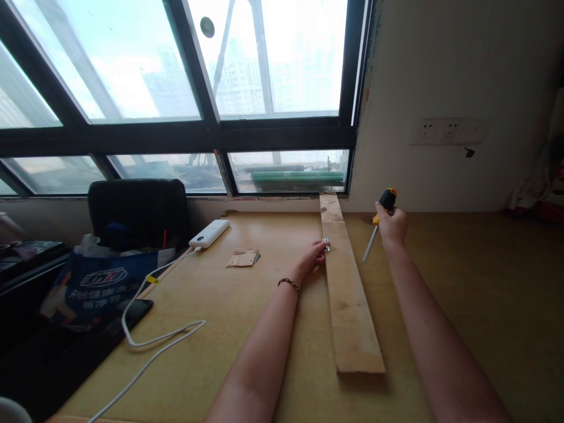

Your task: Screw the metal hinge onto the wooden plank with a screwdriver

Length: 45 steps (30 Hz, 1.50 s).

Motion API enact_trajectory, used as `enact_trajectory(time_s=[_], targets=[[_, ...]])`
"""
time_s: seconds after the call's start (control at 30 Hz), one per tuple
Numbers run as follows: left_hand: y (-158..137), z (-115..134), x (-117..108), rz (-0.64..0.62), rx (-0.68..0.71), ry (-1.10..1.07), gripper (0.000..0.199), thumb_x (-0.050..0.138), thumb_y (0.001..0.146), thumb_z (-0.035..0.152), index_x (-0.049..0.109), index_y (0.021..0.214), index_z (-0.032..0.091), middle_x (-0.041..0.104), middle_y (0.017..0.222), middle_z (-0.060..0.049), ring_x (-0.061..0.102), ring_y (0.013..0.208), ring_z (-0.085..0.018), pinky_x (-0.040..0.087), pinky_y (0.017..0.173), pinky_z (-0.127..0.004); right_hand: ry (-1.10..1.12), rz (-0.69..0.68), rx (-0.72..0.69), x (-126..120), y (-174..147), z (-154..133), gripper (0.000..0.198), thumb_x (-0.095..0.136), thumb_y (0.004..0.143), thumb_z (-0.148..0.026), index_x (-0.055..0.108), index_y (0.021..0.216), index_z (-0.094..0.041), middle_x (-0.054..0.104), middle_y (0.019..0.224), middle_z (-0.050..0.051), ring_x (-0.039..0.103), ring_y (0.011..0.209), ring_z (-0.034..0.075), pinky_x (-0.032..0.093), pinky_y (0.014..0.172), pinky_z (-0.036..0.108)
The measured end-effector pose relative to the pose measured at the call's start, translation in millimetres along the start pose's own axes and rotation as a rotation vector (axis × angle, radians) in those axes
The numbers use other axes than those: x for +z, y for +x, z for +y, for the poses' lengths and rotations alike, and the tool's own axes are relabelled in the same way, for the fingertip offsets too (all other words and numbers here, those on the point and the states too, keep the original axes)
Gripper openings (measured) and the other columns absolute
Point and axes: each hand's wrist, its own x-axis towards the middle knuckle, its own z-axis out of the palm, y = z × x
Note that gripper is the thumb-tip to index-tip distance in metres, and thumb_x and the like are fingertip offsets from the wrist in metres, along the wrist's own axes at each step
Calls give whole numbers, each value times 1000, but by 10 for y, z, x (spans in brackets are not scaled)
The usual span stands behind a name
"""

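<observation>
While you lean over the worktop (273, 329), your left hand (314, 254) rests at the left edge of a long wooden plank (348, 294), fingertips pinching a small metal fitting (326, 244) against the wood; it looks like a hinge, though it is too small to be sure. Your right hand (392, 226) is clenched around the black and orange handle of a screwdriver (378, 226), held in the air just right of the plank. Its shaft slants down and towards the plank, the tip short of the fitting and not touching it.

Judging by this, the fitting is placed but no screw is being driven yet; fastening appears to remain.

The plank lies flat, its long axis running from the worktop's near edge straight away to the far edge under the window (176, 88), one end butting the sill. The fitting sits nearer that far end.

Towards the far left corner lie a white power bank (210, 233) with a trailing cable (150, 341), and a small cardboard packet (243, 258).
</observation>
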Motion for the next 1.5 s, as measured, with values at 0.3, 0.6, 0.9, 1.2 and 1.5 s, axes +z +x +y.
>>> enact_trajectory(time_s=[0.3,0.6,0.9,1.2,1.5], targets=[[13,-8,-19,-80,29,-65,19,63,68,26,49,71,13,42,54,5,31,37,0,15,31,-13,-684,-514,110,202,-99,499,42,59,64,-48,66,92,-17,65,95,16,61,89,29,45,65,34],[-19,23,15,-39,20,-13,19,62,68,27,50,70,13,42,54,5,31,38,0,15,33,-14,-753,-570,94,286,-192,618,43,63,63,-42,64,99,-19,64,98,16,59,95,30,47,69,35],[14,-10,2,-17,10,8,20,61,68,30,51,73,14,40,53,6,30,37,-1,14,33,-15,-745,-548,71,304,-204,650,42,63,62,-41,64,97,-18,64,97,16,60,93,31,47,67,35],[-25,22,12,-26,24,19,21,62,68,31,51,72,13,41,53,6,30,37,0,17,33,-14,-719,-456,77,271,-178,658,50,57,66,-53,64,92,-12,61,98,20,59,90,32,46,68,38],[-56,35,16,-78,61,12,25,62,68,35,53,76,13,41,54,6,30,37,0,16,34,-15,209,-822,-289,436,-477,250,36,61,64,-43,65,83,-13,63,69,3,56,59,14,43,53,24]])
